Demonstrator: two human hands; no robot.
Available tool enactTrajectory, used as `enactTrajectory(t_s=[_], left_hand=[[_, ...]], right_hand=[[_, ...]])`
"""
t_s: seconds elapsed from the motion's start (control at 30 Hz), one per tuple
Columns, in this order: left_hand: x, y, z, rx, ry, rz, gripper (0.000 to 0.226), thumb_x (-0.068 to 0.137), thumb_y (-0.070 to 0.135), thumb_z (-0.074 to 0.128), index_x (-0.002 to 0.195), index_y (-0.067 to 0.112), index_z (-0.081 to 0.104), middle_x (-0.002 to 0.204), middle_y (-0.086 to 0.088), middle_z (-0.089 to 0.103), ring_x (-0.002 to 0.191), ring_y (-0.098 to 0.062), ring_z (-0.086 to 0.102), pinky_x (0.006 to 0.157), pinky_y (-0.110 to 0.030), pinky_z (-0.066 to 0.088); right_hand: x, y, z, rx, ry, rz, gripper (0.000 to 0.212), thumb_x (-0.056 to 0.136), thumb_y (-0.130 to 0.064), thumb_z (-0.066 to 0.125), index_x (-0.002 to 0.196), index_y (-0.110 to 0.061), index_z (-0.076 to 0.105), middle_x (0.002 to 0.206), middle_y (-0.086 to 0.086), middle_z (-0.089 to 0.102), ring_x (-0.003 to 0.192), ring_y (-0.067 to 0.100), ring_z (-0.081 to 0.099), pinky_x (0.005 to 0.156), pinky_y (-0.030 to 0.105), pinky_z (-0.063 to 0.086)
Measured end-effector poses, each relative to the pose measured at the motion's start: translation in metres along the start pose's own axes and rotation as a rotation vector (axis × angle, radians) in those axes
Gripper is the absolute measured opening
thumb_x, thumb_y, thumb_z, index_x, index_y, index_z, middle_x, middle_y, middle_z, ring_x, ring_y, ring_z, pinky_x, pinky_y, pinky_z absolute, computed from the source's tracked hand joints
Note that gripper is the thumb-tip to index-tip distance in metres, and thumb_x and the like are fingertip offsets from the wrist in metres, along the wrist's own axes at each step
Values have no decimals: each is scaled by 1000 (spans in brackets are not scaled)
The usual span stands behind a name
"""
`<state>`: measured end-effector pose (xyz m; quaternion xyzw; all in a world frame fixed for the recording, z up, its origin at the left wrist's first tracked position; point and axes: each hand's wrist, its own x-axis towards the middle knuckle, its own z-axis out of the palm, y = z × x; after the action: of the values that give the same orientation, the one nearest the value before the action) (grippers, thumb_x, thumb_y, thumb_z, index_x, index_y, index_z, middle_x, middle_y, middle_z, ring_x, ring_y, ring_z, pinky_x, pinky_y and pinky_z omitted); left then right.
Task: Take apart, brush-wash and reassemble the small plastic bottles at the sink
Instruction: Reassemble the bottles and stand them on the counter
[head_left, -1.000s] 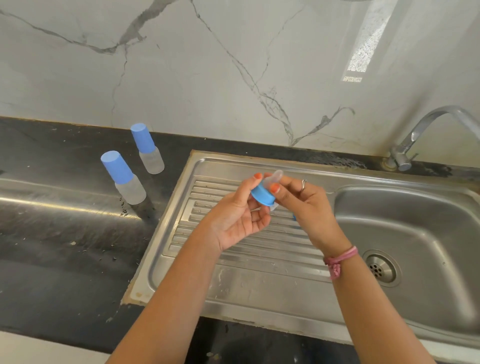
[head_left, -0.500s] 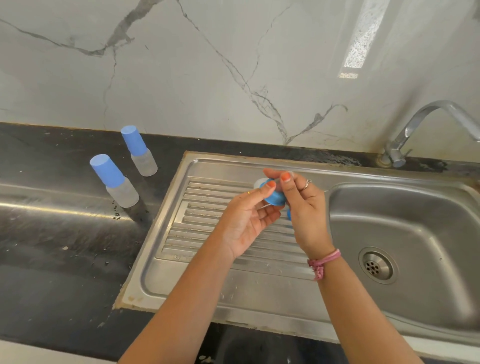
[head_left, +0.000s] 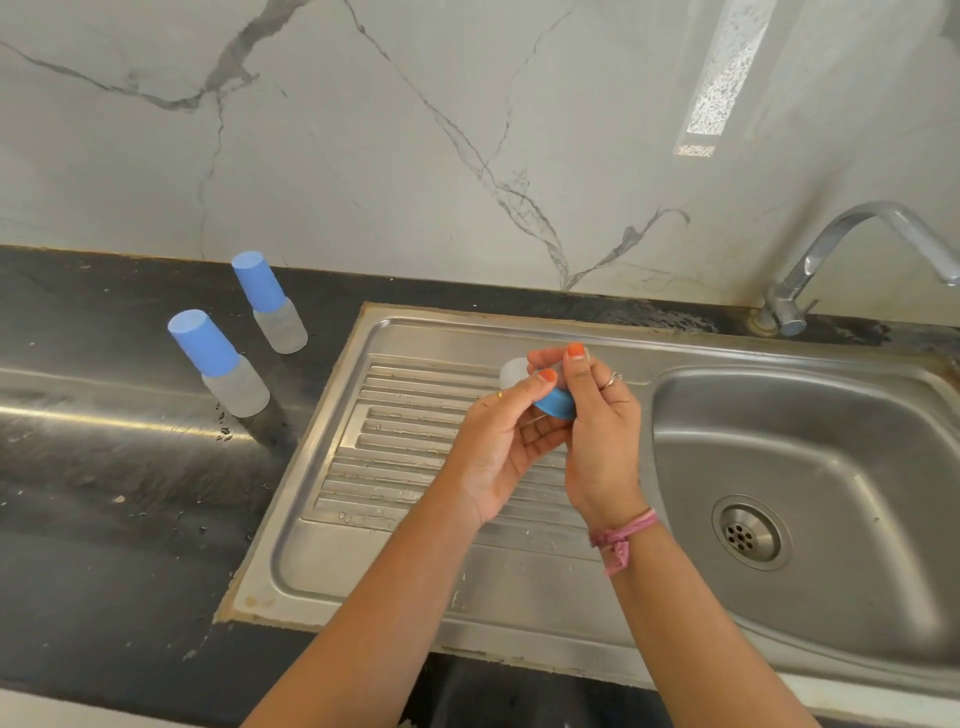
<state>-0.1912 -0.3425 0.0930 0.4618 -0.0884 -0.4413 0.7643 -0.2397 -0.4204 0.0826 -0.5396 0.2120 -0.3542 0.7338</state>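
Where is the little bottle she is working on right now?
In the head view, the small bottle is held up between the left hand and right hand, above the ribbed draining board, left of the sink bowl.

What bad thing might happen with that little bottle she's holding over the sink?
The small bottle is only pinched between the left hand and the right hand, above the wet draining board. If its blue cap slips loose, it might roll into the basin toward the drain.
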Motion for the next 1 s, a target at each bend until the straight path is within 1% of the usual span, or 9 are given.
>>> enactTrajectory(t_s=[0.17,0.23,0.33,0.43,0.53,0.63,0.77,0.87,1.0], left_hand=[[9,5,-10,-26,-11,-174,46,82,39,67,117,9,64,90,-4,69,76,-10,65,76,-24,55],[13,7,-12,7,-38,-249,47,80,40,69,114,8,64,87,-3,69,74,-9,66,73,-24,57],[24,8,-12,261,34,-240,42,83,41,68,111,10,62,93,-1,69,79,-11,70,75,-24,58],[46,5,-26,839,265,-10,58,77,45,76,123,16,55,110,3,63,96,-11,64,80,-25,52],[71,-1,-46,1198,353,149,77,71,38,83,135,19,45,130,-4,44,121,-21,47,98,-35,45],[90,-6,-48,1308,308,140,95,70,37,84,146,17,32,140,-8,32,132,-27,34,107,-39,35],[111,-14,-40,1457,244,93,105,69,46,83,152,21,22,145,-8,31,134,-32,30,106,-44,34],[120,-19,-39,1589,220,61,93,72,47,80,147,25,31,138,-10,42,127,-32,42,101,-45,43],[123,-13,-42,1468,291,115,77,72,38,82,138,22,44,131,-8,50,119,-29,50,97,-42,47]], right_hand=[[20,-19,-40,-96,-428,216,39,82,-24,62,118,-11,64,114,6,71,104,18,67,88,30,55],[24,-20,-50,-173,-460,196,39,79,-18,65,118,-11,64,108,4,73,100,16,69,83,24,55],[29,-13,-59,-204,-271,96,27,82,-19,67,109,-16,68,105,2,74,99,14,69,84,26,54],[39,-6,-75,-289,-21,4,19,87,-14,69,105,-20,69,100,-3,73,99,11,69,85,21,53],[46,-3,-93,-482,8,-6,28,86,-14,71,113,-18,67,105,-1,72,98,8,68,89,18,52],[48,0,-100,-453,43,18,32,84,-15,73,115,-17,66,106,-1,72,98,7,69,89,18,52],[49,2,-99,-379,102,52,33,82,-19,75,114,-14,67,102,-2,73,95,5,69,82,15,53],[53,4,-97,-392,104,66,32,81,-23,76,112,-16,67,99,-7,74,94,4,69,83,16,53],[54,8,-95,-402,81,84,32,79,-23,78,109,-21,67,103,-3,73,98,8,69,87,21,54]])
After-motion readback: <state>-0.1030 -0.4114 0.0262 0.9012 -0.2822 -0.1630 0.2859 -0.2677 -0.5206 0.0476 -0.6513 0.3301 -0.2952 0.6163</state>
